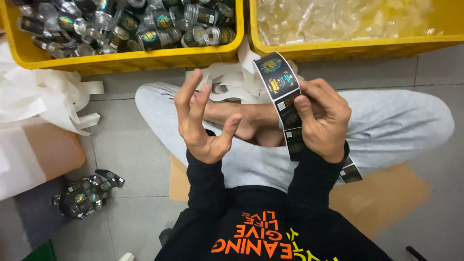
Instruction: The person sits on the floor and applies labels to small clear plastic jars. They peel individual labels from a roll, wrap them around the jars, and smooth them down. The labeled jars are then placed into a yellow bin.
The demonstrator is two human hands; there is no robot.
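— What takes up most of the view?

— Two yellow plastic crates at the top, side by side on the grey tiled floor (135, 150). The left yellow crate (121, 60) is heaped with small clear jars already wearing dark labels; the right yellow crate (357, 47) holds bare clear plastic jars. Both sit just beyond the person's crossed legs in light grey trousers (396, 125) — near enough, I'd judge, to reach without getting up.

— And the white heap?

— Loose white backing paper (43, 96), curling off to the left and behind the hands. It looks like spent liner pushed aside so it stays clear of the lap.

— Where is the label strip?

— The long strip of glossy black labels with gold and green print (282, 92) runs up from the lap, past the right wrist, and arches over toward the crates. The right hand (324, 118) pinches it, thumb pressed flat on the strip's face and fingers curled behind, which keeps the strip taut and upright in front of the person.

— The other hand?

— The left hand (203, 121) is spread and empty, fingers raised and slightly hooked, just beside the strip but not touching it.

— Anything smaller?

— A tangled clump of dark labels (84, 195) lies on the floor at lower left, well apart from both hands.
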